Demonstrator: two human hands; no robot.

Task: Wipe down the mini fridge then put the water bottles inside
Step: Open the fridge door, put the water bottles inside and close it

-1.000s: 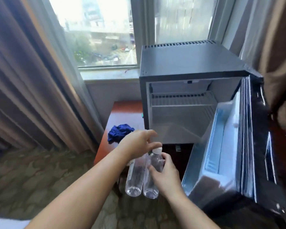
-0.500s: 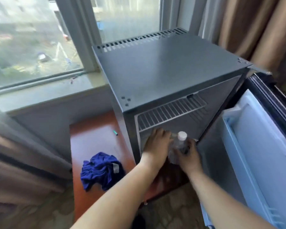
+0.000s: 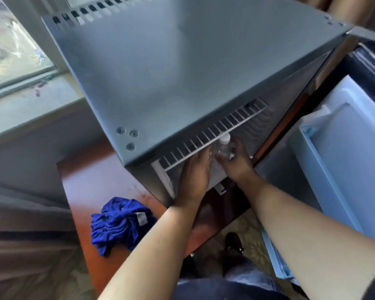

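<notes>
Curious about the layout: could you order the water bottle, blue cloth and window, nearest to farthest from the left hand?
1. water bottle, beside the left hand, in the fridge
2. blue cloth, on the table, lower left
3. window, far upper left

A window (image 3: 11,46) is seen at the upper left, and daylight is let in through it. A pale sill (image 3: 30,113) is set beneath it, above a grey wall (image 3: 37,156). A reddish-brown wooden table (image 3: 89,180) is placed against that wall. Brown curtains (image 3: 20,224) are hung at the left, and patterned carpet (image 3: 247,224) is laid past the table's front edge
</notes>
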